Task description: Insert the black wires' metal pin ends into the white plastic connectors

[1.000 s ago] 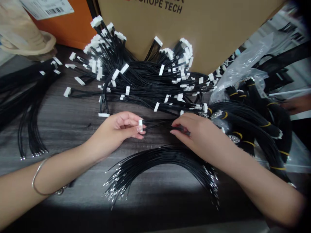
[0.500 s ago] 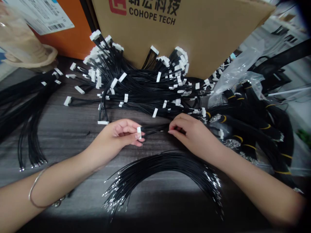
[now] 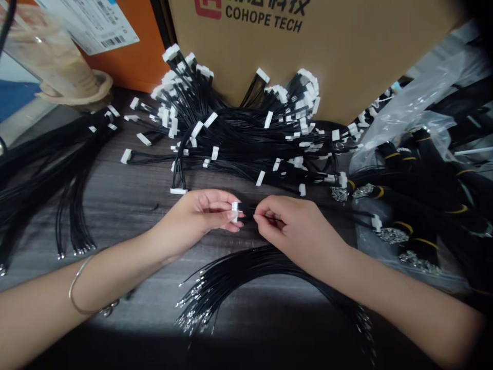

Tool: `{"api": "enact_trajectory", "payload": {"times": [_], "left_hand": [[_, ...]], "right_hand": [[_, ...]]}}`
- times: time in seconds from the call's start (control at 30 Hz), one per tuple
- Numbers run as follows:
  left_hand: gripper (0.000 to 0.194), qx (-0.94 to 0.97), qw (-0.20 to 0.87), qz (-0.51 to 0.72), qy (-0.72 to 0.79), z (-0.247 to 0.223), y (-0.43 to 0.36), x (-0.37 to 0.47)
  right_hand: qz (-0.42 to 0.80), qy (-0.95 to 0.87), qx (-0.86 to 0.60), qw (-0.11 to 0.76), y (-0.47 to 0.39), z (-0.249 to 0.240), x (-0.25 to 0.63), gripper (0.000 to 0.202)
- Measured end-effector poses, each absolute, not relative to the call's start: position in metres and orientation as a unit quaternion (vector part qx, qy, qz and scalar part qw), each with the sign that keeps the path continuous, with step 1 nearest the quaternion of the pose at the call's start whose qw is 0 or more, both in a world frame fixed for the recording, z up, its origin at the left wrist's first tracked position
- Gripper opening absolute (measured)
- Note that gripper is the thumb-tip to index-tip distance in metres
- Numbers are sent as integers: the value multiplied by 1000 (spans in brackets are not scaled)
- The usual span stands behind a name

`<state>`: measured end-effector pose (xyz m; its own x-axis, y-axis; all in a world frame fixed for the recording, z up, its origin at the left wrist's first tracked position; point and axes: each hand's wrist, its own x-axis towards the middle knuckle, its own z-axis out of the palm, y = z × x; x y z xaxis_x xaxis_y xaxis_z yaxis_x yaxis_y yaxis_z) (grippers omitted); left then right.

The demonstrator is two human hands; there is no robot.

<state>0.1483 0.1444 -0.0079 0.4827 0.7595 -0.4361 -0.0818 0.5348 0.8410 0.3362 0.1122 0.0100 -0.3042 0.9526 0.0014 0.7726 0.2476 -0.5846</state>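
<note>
Between the thumb and fingers of my left hand [image 3: 210, 211] is a small white plastic connector [image 3: 234, 212], held upright. Just to its right, my right hand [image 3: 288, 221] pinches thin black wire, largely hidden by the fingers. Only a narrow gap separates the two hands. Beyond my right hand, black wires run right to another white connector [image 3: 376, 222]. Below the hands lies a curved bundle of loose black wires [image 3: 250, 264] with shiny metal terminals at both ends. A heap of black cables with white connectors [image 3: 239, 133] lies behind the hands.
A cardboard box [image 3: 331, 56] stands behind the heap, beside an orange box [image 3: 142, 61]. More black wires [image 3: 38, 159] lie at left, near a plastic cup [image 3: 69, 67] in a holder. Wire bundles with yellow ties [image 3: 419, 205] and clear plastic bags [image 3: 416, 108] fill the right.
My right hand has moved left, close to the connector in my left hand. Less wire shows between the hands. The camera view has shifted, so the surroundings appear farther right.
</note>
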Motion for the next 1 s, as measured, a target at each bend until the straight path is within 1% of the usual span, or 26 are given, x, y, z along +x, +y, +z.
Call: {"api": "enact_trajectory", "payload": {"times": [0.17, 0.3, 0.57, 0.87, 1.0], "left_hand": [[14, 402, 758, 272, 436, -7, 145, 150], [12, 419, 760, 263, 421, -7, 144, 148], [11, 431, 760, 256, 414, -9, 145, 148], [11, 431, 758, 257, 416, -12, 145, 148], [11, 428, 759, 261, 415, -11, 145, 148]], "right_hand": [[222, -778, -550, 207, 111, 11, 340, 10], [209, -781, -548, 215, 113, 9, 340, 8], [243, -775, -539, 222, 113, 9, 339, 9], [249, -779, -531, 221, 116, 4, 335, 10], [214, -810, -513, 187, 114, 13, 339, 7]]}}
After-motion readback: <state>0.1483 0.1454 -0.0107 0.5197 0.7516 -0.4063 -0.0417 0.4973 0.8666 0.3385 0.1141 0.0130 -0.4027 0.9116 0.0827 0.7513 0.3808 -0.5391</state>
